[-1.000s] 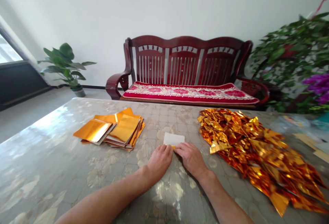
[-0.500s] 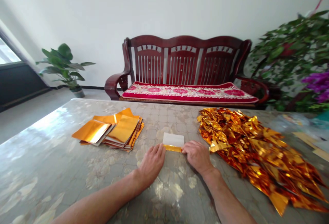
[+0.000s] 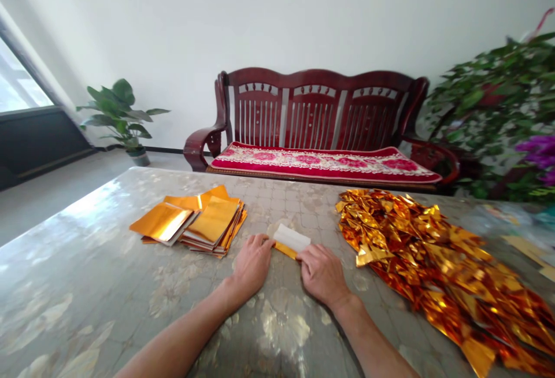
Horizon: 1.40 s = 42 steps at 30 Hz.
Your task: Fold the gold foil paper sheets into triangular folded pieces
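Observation:
A sheet of gold foil paper (image 3: 292, 239) lies white side up on the table, its near edge folded over into a gold strip. The sheet is tilted, its right end nearer to me. My left hand (image 3: 254, 259) pinches the left end of the folded strip. At the right end, the fingers of my right hand (image 3: 321, 271) are closed on the strip too. To the left sits a loose stack of flat gold foil sheets (image 3: 212, 219). A large heap of folded gold foil pieces (image 3: 416, 256) spreads out on the right.
The table (image 3: 182, 314) has a patterned, glossy cover. Behind it stands a dark red wooden bench (image 3: 310, 118) with a red floral cushion (image 3: 325, 162). A clear plastic bag (image 3: 498, 216) lies at the far right. Potted plants (image 3: 119, 112) stand beyond the table.
The foil sheet has turned clockwise, its right end coming nearer to me. My right hand has shifted slightly left and nearer with it. The whole view has tilted slightly.

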Each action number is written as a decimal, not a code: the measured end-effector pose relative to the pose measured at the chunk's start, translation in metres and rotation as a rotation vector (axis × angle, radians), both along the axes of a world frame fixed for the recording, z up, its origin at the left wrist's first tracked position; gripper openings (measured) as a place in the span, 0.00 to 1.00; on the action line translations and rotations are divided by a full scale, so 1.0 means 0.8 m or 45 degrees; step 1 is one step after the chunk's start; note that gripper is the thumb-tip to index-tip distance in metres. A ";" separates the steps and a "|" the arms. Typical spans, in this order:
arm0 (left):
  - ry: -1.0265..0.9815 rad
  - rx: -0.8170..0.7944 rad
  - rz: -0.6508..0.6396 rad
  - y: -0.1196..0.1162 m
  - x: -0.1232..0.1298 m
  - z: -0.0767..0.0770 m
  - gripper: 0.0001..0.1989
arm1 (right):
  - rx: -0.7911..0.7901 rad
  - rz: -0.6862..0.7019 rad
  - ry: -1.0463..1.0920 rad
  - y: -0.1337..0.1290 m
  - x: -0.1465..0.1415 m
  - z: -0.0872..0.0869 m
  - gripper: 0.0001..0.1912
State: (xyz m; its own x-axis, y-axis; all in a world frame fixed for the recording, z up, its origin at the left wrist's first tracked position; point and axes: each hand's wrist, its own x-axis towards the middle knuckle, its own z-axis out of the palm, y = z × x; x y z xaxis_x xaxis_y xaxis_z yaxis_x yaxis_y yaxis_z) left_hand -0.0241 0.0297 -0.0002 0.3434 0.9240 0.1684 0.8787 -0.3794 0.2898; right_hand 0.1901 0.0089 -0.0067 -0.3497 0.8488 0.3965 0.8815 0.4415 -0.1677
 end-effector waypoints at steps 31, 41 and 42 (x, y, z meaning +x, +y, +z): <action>-0.062 0.097 -0.196 -0.013 0.015 -0.008 0.12 | -0.090 -0.047 0.150 0.004 -0.007 -0.004 0.08; -0.101 0.014 0.180 0.007 -0.003 -0.003 0.12 | -0.134 -0.110 0.177 0.005 -0.007 -0.006 0.05; -0.094 0.001 0.182 0.008 -0.004 -0.004 0.12 | -0.134 -0.122 0.173 0.006 -0.007 -0.006 0.05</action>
